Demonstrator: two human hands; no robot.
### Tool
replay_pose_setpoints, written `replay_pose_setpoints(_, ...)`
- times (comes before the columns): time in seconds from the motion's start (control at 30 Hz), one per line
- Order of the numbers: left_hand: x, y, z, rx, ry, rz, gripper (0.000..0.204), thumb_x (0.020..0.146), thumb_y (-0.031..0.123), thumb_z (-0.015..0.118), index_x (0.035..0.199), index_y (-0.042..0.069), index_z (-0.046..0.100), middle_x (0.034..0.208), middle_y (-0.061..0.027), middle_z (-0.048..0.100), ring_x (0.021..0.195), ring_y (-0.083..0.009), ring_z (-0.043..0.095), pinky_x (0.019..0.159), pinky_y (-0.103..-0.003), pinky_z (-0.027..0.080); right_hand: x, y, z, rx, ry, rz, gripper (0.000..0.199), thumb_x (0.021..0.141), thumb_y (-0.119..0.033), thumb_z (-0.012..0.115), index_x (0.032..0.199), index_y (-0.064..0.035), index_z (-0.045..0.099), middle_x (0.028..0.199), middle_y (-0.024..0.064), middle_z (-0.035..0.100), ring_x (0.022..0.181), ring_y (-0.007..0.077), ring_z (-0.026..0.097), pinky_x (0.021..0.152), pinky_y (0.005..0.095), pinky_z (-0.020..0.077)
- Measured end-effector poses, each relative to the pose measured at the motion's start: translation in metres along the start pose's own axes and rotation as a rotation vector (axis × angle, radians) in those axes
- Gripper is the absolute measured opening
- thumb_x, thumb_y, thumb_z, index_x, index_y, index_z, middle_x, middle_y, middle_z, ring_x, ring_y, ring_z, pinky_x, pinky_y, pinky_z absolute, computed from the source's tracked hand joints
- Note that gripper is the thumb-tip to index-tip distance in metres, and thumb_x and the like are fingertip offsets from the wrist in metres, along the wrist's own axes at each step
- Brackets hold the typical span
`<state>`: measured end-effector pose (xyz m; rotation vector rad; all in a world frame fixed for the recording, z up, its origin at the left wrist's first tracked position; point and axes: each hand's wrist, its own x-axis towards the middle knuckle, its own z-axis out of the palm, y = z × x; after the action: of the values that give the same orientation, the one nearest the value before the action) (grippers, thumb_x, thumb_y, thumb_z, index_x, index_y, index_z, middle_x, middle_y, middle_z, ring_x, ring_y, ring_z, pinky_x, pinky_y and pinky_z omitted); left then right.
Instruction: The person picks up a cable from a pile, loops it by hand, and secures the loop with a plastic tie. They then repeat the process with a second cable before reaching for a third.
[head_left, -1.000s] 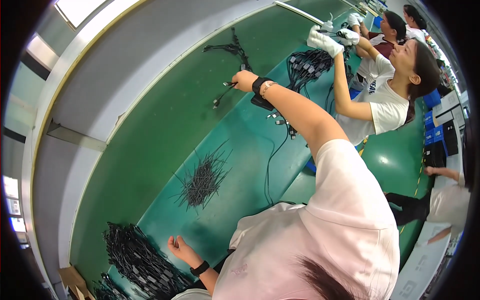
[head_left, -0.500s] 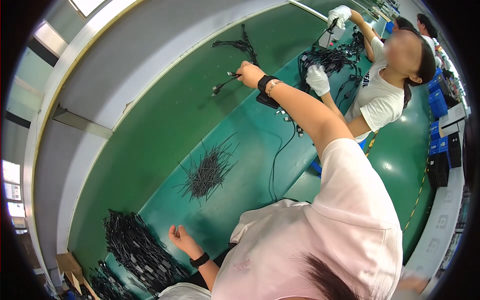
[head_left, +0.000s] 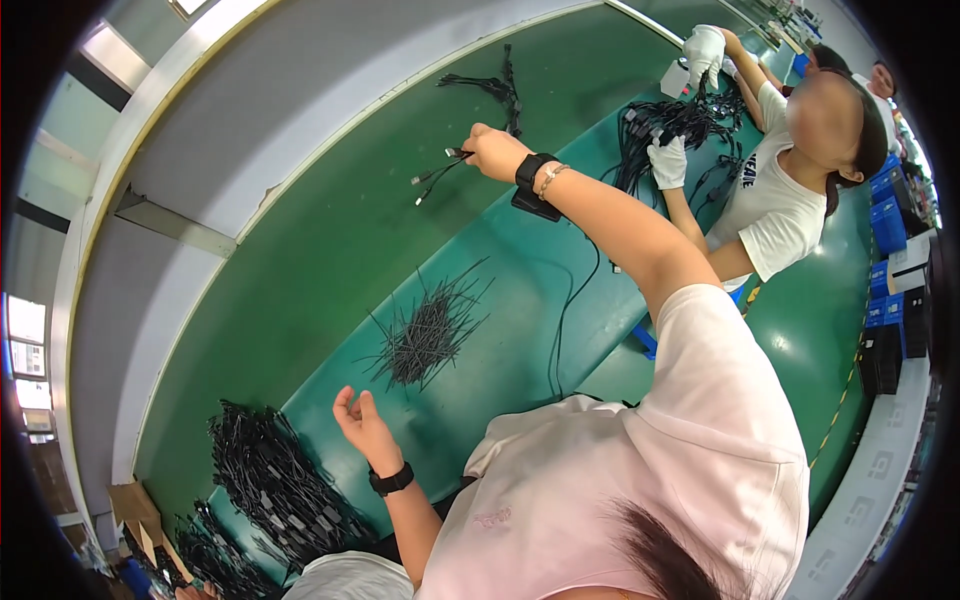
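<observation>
At the far side of the bench, my right hand (head_left: 495,152) is closed around some black cables (head_left: 432,180), whose connector ends stick out to its left. Just beyond the hand lies a black cable bundle (head_left: 505,90); whether it joins the held cables is hidden. Nearer to me, my left hand (head_left: 366,428) is raised with thumb and finger apart, nothing visible in it. Right above its fingertips in the picture is a loose pile of thin black ties (head_left: 430,335), lying on the green mat (head_left: 510,340). My left hand does not touch it.
A heap of black cables (head_left: 280,490) lies at the near left. To the right a co-worker's white-gloved hand (head_left: 668,162) is at another cable heap (head_left: 690,118), beside a small white box (head_left: 676,78). One loose cable (head_left: 565,320) curves across the mat. A pale partition (head_left: 300,120) runs along the left.
My left hand has risen toward the pile of ties. The cable ends in my right hand have swung and spread. The co-worker's upper gloved hand has lowered toward the cables.
</observation>
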<state>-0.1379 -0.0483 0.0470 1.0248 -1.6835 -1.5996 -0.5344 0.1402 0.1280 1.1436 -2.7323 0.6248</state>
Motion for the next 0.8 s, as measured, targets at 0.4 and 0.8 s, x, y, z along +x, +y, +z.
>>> replay_pose_setpoints(0.4, -0.008, -0.001, -0.001, 0.012, 0.027, -0.019, 0.027, 0.082, 0.009, 0.056, 0.107, 0.004, 0.047, 0.100, -0.0030, 0.049, 0.082, -0.0099, 0.047, 0.070, -0.024, 0.039, -0.010, 0.009, 0.000, -0.016, -0.049, -0.036, 0.016, 0.076, -0.012, 0.060, 0.089, -0.0038, 0.063, 0.092, 0.0142, 0.052, 0.085, 0.0312, 0.055, 0.075, 0.0387, 0.0449)
replay_pose_setpoints(0.8, -0.009, -0.016, -0.020, 0.028, 0.047, -0.001, 0.027, 0.081, 0.010, 0.057, 0.106, 0.004, 0.049, 0.104, -0.0043, 0.050, 0.086, -0.0119, 0.048, 0.072, -0.025, 0.039, -0.042, -0.005, -0.019, -0.151, 0.145, -0.290, 0.015, 0.071, -0.011, 0.061, 0.081, 0.0001, 0.060, 0.080, 0.0130, 0.058, 0.080, 0.0308, 0.054, 0.069, 0.0382, 0.0450)
